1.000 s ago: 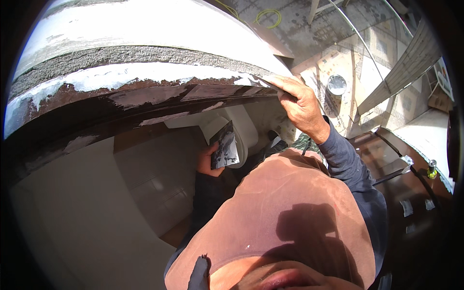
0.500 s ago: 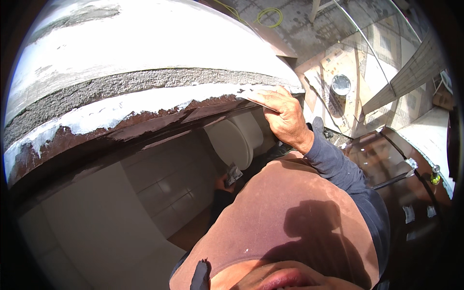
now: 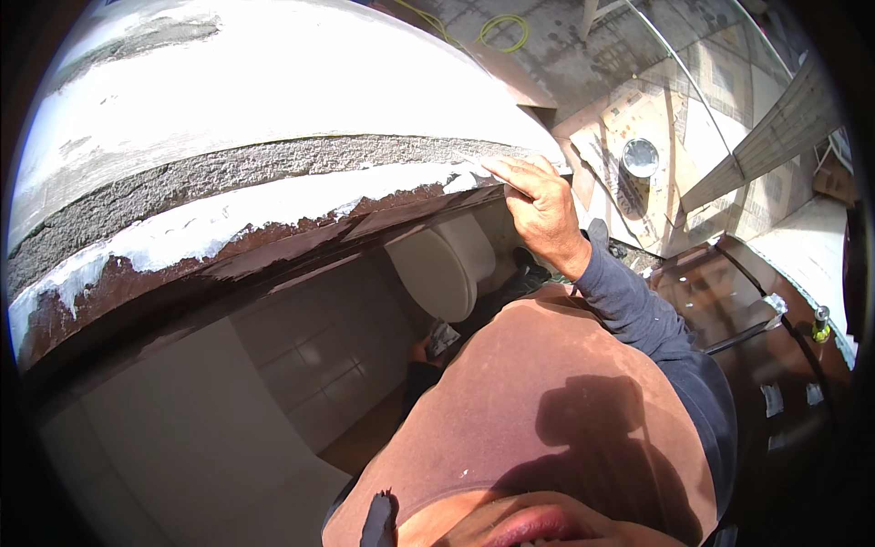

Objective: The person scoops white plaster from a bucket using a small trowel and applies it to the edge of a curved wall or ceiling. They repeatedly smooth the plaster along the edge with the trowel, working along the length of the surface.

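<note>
My right hand point(image 3: 545, 211) is at the right end of a brown frame edge point(image 3: 301, 228) coated with white paste point(image 3: 196, 219). Its fingers are pinched together at the paste; a thin pale sliver shows past the fingertips, too washed out to name. Low in the shade, my left hand point(image 3: 421, 350) is closed on a small flat piece smeared with grey-white point(image 3: 444, 338). Most of that hand is hidden beside my brown shirt. Along the frame runs a strip of rough grey mortar point(image 3: 273, 162), with a bright white wall surface point(image 3: 301, 73) beyond it.
Below the frame stands a pale toilet point(image 3: 437, 264) on a tiled floor. At the right, an open round tin point(image 3: 641, 159) rests on cardboard point(image 3: 670, 118), near a leaning plank point(image 3: 775, 137). A brown door panel point(image 3: 711, 283) lies lower right; a yellow-green hose point(image 3: 504, 34) is coiled far off.
My right hand has slid a little to the right along the edge. White paste now shows on the frame where its fingertips were. The left hand has hardly moved.
</note>
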A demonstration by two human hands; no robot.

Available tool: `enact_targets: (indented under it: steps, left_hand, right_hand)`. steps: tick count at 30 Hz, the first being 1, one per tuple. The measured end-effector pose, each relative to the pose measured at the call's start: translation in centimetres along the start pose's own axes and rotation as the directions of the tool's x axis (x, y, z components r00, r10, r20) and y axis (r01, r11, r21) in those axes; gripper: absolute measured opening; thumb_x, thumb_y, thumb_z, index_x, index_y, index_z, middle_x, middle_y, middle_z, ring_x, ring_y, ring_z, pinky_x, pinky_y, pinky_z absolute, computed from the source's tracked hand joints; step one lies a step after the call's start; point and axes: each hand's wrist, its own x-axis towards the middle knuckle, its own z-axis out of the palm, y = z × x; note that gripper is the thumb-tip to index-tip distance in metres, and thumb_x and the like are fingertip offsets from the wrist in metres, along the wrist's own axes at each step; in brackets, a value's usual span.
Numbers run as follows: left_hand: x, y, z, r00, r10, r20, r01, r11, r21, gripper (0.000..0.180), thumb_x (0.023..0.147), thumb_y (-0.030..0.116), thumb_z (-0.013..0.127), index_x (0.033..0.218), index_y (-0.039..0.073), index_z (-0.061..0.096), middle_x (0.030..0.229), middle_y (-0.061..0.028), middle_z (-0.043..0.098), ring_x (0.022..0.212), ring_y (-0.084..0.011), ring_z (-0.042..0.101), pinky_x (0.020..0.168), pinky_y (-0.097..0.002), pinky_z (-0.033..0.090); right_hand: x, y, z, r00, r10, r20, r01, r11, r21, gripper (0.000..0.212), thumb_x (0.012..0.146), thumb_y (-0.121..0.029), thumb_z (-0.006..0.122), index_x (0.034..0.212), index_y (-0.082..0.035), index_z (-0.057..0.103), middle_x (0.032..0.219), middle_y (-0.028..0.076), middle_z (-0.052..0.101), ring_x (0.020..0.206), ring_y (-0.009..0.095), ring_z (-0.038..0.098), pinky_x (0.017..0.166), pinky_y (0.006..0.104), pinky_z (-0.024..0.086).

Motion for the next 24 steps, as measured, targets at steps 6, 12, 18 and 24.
enact_targets:
  steps: [6, 12, 18, 24]
  left_hand:
    - [1.7, -5.9, 1.4, 0.98, -0.2, -0.011, 0.19, 0.945, -0.267, 0.06, 0.071, 0.018, 0.088, 0.123, -0.001, 0.065, 0.109, -0.0194, 0.07, 0.104, -0.0282, 0.067, 0.091, -0.0413, 0.055]
    - [2.6, -8.2, 1.9, 0.981, -0.179, 0.075, 0.192, 0.951, -0.241, 0.06, 0.072, 0.018, 0.088, 0.123, -0.002, 0.065, 0.11, -0.0195, 0.07, 0.103, -0.0296, 0.067, 0.091, -0.0421, 0.054]
    - [2.5, -6.7, 2.2, 0.98, -0.137, 0.145, 0.173, 0.946, -0.273, 0.055, 0.073, 0.016, 0.087, 0.121, -0.001, 0.066, 0.108, -0.0156, 0.072, 0.101, -0.0247, 0.068, 0.09, -0.0398, 0.055]
    - [1.9, -2.6, 1.5, 0.932, -0.302, 0.2, 0.36, 0.833, -0.42, 0.052, 0.073, 0.014, 0.086, 0.119, 0.0, 0.068, 0.108, -0.0133, 0.073, 0.099, -0.0218, 0.069, 0.088, -0.0383, 0.055]
  right_hand:
    - [-1.3, 0.8, 2.3, 0.998, -0.061, 0.014, 0.061, 0.998, -0.009, 0.054, 0.072, 0.011, 0.058, 0.12, -0.008, 0.073, 0.116, 0.013, 0.073, 0.107, 0.03, 0.064, 0.098, 0.0383, 0.045]
    - [-1.0, 0.4, 0.8, 0.995, 0.096, 0.037, -0.095, 0.995, -0.03, 0.051, 0.073, 0.009, 0.054, 0.119, -0.004, 0.073, 0.116, 0.019, 0.072, 0.113, 0.032, 0.065, 0.103, 0.0402, 0.046]
    - [0.1, -2.7, 1.2, 0.999, 0.03, 0.044, -0.028, 0.999, -0.039, 0.049, 0.073, 0.003, 0.056, 0.117, -0.009, 0.075, 0.114, 0.014, 0.073, 0.105, 0.032, 0.063, 0.096, 0.0428, 0.048]
    - [-0.7, -0.6, -0.5, 0.998, 0.065, -0.021, -0.065, 0.998, 0.021, 0.047, 0.072, 0.004, 0.057, 0.114, -0.009, 0.076, 0.113, 0.014, 0.074, 0.107, 0.031, 0.065, 0.098, 0.0416, 0.047]
